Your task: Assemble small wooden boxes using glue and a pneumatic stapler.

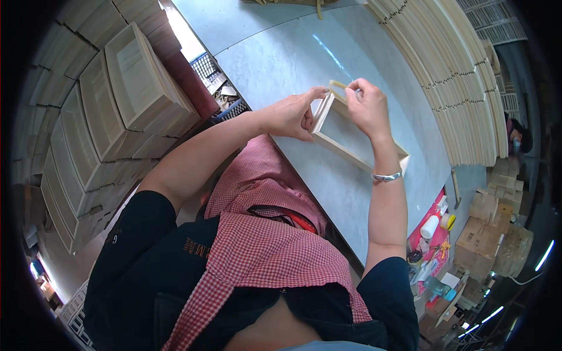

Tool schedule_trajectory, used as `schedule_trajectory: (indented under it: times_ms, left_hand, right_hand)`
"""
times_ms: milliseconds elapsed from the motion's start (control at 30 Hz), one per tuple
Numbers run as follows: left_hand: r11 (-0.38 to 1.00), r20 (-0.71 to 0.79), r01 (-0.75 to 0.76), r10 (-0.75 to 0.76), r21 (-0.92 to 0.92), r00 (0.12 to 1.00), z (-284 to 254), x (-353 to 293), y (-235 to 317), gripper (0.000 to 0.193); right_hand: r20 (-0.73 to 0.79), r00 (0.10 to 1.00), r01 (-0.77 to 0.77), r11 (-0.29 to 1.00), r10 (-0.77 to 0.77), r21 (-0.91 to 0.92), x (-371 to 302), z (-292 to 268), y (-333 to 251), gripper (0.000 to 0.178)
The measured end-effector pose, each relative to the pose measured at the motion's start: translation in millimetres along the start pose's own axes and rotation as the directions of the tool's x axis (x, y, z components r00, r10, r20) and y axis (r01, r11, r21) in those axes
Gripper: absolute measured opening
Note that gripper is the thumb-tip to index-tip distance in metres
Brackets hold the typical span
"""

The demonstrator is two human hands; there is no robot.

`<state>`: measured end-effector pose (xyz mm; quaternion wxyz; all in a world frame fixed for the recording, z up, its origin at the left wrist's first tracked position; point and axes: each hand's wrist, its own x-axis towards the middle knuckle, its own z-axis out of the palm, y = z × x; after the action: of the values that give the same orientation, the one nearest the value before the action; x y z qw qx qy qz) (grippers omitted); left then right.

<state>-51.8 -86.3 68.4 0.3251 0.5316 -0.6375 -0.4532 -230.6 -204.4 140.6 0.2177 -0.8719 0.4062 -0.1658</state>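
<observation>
Item: right hand (pixel 369 111). Fingers narrow, pinching a yellowish strip (pixel 338 85) by one end; its free end sits at the frame's far left corner, contact uncertain from where I stand.

Item: left hand (pixel 293 116). Fingers closed on the short left end of the frame, thumb side at the far corner, the rest lower down.

Item: frame (pixel 342 150). Pale wood, oblong, over the worktop (pixel 263 76) near its front edge; right end under the right forearm. Whether it lies flat I cannot tell.

Handling note: the work seems to be at that held corner. Best, I judge, to brace the short end firmly, hold the strip low and flat against the wood, press lightly, and set the left thumb out of its path. Too hard a push could twist the corner joint.

Edges: front worktop edge slants just beside the left hand, so a slip that way could drop the frame. Blue basket (pixel 204 65) and stacked trays (pixel 137 79) stand beyond, left.

Room: bare worktop ahead of the hands and between the frame and the tall wood stack (pixel 442 76), right; ample for short strokes. Bracelet (pixel 387 176) overlaps the frame's right end in view; I would lift that wrist over it.
</observation>
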Motion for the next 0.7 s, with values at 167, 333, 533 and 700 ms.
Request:
schedule_trajectory:
  times_ms: [167,333,533,700]
  left_hand:
    - [0.996,-0.083,-0.086,0.086,-0.002,0.993,2,-5,-2,0.131]
    - [0.993,-0.119,-0.121,0.119,-0.014,0.986,3,-6,3,0.125]
    - [0.999,-0.022,-0.008,0.007,-0.049,1.0,-3,-7,8,0.112]
    - [0.987,-0.045,-0.052,0.059,0.15,0.997,-6,2,6,0.106]
  right_hand:
    - [0.04,0.999,-0.026,1.0,0.026,-0.002,-4,-3,-10,0.01]
    - [0.109,0.994,-0.011,1.0,0.009,0.023,-9,3,-17,0.01]
    - [0.215,0.971,0.082,0.99,-0.105,0.113,-30,6,-24,0.01]
    - [0.243,0.966,0.08,0.996,-0.088,0.042,-63,-2,-45,0.01]
